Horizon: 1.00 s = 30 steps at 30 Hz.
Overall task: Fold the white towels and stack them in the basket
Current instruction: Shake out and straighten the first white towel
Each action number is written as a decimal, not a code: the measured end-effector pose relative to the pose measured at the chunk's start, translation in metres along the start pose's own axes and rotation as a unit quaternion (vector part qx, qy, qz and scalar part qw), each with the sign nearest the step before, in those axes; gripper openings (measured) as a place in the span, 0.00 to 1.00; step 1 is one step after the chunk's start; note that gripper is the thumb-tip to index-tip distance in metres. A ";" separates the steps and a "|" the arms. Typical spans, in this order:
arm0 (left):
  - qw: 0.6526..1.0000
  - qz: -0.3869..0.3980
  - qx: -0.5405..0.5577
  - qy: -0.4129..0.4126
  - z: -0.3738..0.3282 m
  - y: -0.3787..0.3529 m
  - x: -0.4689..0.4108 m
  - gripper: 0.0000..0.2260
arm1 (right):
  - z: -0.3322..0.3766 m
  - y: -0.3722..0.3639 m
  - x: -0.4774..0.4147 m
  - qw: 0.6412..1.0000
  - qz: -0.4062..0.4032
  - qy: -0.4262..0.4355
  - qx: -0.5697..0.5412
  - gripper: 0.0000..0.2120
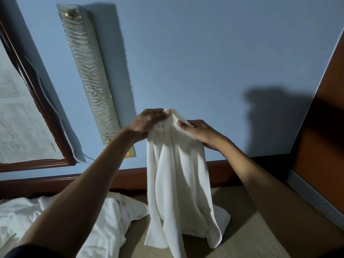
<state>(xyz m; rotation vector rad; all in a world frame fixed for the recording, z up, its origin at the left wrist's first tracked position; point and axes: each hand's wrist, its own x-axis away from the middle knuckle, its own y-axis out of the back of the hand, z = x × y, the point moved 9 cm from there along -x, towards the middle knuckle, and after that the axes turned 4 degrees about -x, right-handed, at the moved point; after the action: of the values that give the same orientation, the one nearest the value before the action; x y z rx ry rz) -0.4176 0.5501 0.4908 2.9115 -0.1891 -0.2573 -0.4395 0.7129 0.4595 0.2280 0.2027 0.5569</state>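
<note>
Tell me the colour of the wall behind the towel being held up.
The wall is plain pale blue, seen in the head view behind the white towel.

One head-worn view, tilted, looks forward and slightly down at close range; the blue wall (204, 53) fills the frame above the bed's edge.

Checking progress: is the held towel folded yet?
Not folded. The towel hangs bunched from the left hand and right hand, which pinch its top, draping in loose vertical pleats.
</note>
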 end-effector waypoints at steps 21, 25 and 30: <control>0.962 0.129 -0.220 0.100 0.045 -0.043 0.023 0.16 | 0.026 -0.006 -0.008 0.986 -0.002 0.101 0.130 0.34; 0.975 0.106 -0.180 0.082 0.031 -0.031 0.020 0.13 | 0.002 0.004 -0.005 0.994 0.006 0.059 0.087 0.33; 0.999 0.002 -0.035 0.013 -0.001 -0.012 0.012 0.13 | -0.038 -0.002 -0.002 0.999 0.026 -0.012 0.028 0.21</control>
<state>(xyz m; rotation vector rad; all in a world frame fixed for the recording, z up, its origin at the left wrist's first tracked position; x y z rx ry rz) -0.4042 0.5600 0.4867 2.8427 -0.1782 -0.2215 -0.4493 0.7163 0.4230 0.2955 0.1900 0.6007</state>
